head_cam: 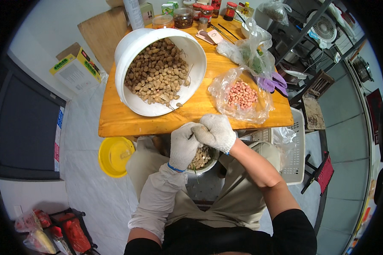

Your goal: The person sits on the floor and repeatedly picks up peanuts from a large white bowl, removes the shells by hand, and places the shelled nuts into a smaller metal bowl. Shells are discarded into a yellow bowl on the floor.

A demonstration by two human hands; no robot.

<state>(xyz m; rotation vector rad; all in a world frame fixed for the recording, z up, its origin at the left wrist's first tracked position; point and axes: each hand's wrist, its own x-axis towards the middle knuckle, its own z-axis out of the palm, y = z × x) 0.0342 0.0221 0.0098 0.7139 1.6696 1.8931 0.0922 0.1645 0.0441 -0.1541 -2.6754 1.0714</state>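
My left hand (183, 143) and my right hand (216, 132), both in whitish knit work gloves, meet at the table's front edge with fingers curled together. Whatever may lie between the fingertips is hidden. Below them, between my knees, a metal bowl (212, 165) contains broken peanut shells (200, 158); the gloves cover part of it. Ahead on the left, a white plastic bucket (191, 92) lies tipped toward me with many unshelled peanuts (159, 75) inside. Shelled pink peanuts (242, 94) rest in an open clear plastic bag (219, 91) ahead on the right.
Jars (183, 17), chopsticks (222, 33) and a bag of greens (255, 59) occupy the back of the wooden table (140, 122). Purple gloves (271, 82) lie by its right edge. On the floor stand a yellow basin (113, 156), a white plastic crate (295, 153) and a folding stool (322, 173).
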